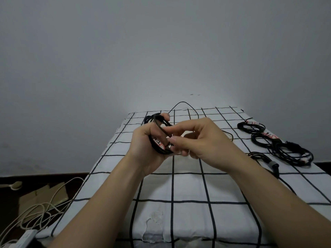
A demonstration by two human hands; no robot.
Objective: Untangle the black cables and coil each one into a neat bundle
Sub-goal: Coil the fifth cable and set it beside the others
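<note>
- The black cable coil [162,130] is held up in the air above the far half of the table, left of centre, between both hands.
- It is a narrow oval of several loops. Its long axis runs away from the person, with the far end leaning a little to the left.
- A white tag with red marks [158,143] shows among the loops near the palm.
- A loose tail [182,102] leaves the far end of the coil, arcs up against the wall and drops back onto the table behind the right hand.
- The left hand [145,149] grips the coil, fingers curled round the loops and one fingertip hooked over the far end.
- The right hand [202,140] pinches a strand at the coil's near end between thumb and forefinger, the other fingers curled under.
- The table [189,187] is draped in a white cloth with a black grid.
- Four coiled black bundles lie along its right edge: the farthest bundle [250,127], a second bundle [261,139], a large bundle [293,154] and a grey-banded bundle [259,156].
- On the floor at left lie white cords [41,208], flattened cardboard [44,196] and a white power strip [26,237].
</note>
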